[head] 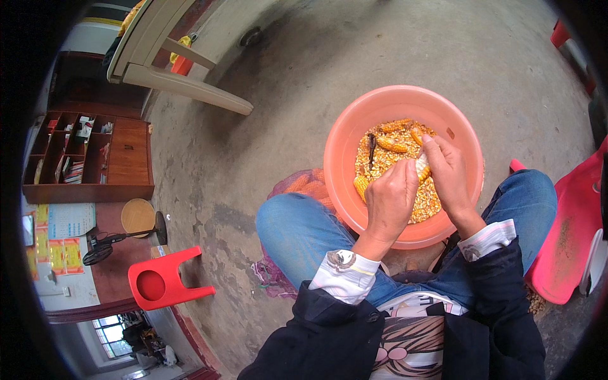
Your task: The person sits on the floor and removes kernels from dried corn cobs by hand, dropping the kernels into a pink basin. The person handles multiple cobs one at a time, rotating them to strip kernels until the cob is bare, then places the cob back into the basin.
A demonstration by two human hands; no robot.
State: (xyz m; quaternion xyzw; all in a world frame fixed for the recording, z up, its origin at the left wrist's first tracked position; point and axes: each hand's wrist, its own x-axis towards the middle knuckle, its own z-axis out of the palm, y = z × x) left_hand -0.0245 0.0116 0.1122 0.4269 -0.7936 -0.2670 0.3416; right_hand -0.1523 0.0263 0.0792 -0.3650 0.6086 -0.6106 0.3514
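Both my hands meet over a pinkish-orange plastic basin [346, 142] between my knees. An ear of corn [422, 170], partly stripped to its pale cob, is gripped between my left hand [393, 194] and my right hand [445, 171]. Loose yellow corn kernels [425, 204] cover the basin's bottom. On them lie several ears of corn, among them one near the middle [392, 144] and one by the left wall [361, 187]. A dark, narrow tool [372, 151] rests on the kernels at the left; its kind is unclear.
Beside my left knee is a purple mesh bag [304, 183] of corn. A pink plastic object [565, 237] stands at the right. Farther left are a red plastic stool [166, 279], a black fan [99, 249], a wooden cabinet [129, 147] and a pale table leg [199, 90].
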